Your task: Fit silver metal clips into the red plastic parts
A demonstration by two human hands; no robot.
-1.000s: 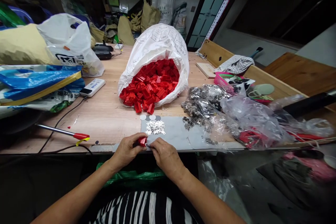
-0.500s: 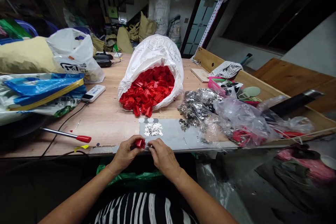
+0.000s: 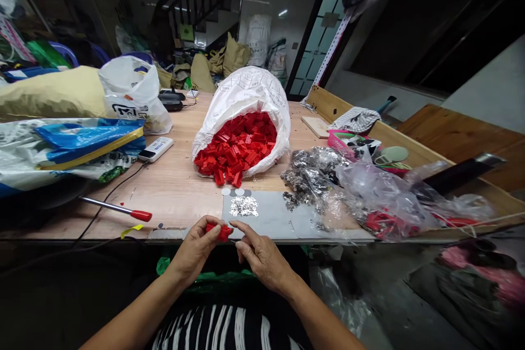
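My left hand (image 3: 196, 246) pinches a small red plastic piece (image 3: 223, 232) between thumb and fingertips, just over the table's front edge. Close on its right is my right hand (image 3: 260, 254), index finger stretched toward the piece and the other fingers curled. A thin dark sliver shows by the right thumb; its kind is too small to tell. Beyond the hands, a pile of small silvery metal parts (image 3: 244, 206) lies on a grey sheet (image 3: 270, 219). Behind that, a white sack (image 3: 254, 85) lies on its side, its mouth full of red plastic pieces (image 3: 238, 145).
Plastic bags of metal parts (image 3: 311, 172) and a pink basket (image 3: 338, 142) crowd the right side. At left lie a red-handled metal rod (image 3: 141, 215), a white device with a cable (image 3: 156, 149) and large bags (image 3: 69, 147). The wooden table (image 3: 176, 191) ends just before me.
The red piece has turned in my left hand and now shows a different side. My right index finger has straightened and the right hand's grip has shifted. The view has tilted slightly upward.
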